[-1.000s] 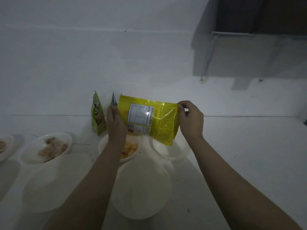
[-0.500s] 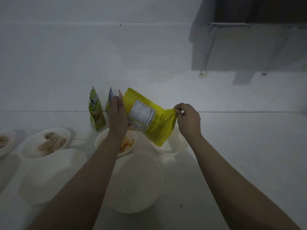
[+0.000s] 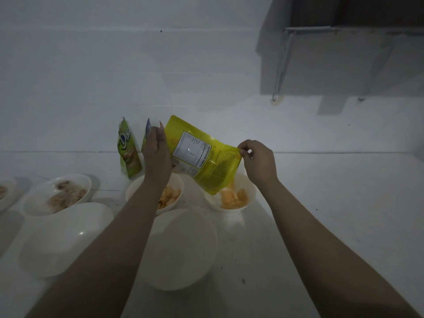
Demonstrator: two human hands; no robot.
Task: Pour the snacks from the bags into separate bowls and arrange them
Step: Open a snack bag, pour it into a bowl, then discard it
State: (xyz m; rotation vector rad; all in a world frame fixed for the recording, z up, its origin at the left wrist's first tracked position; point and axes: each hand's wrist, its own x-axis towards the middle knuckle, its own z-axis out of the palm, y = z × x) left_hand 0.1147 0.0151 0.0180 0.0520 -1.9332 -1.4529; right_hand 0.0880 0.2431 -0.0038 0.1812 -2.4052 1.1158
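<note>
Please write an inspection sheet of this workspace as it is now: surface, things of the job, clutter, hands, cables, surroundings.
Surface: white counter, dimly lit, a few dark specks.
Job's things: yellow bag tilted mouth-down, chips falling into the right bowl; middle bowl holds chips; left bowl holds brownish snacks; two near bowls, and, look empty; a bowl edge at the left border; green bag upright by the wall; another bag mostly hidden.
Clutter: nothing seen.
Hands: left hand holds the yellow bag's upper end; right hand pinches its corner.
Cables: nothing seen.
Surroundings: white wall; dark shelf-like fixture upper right.
</note>
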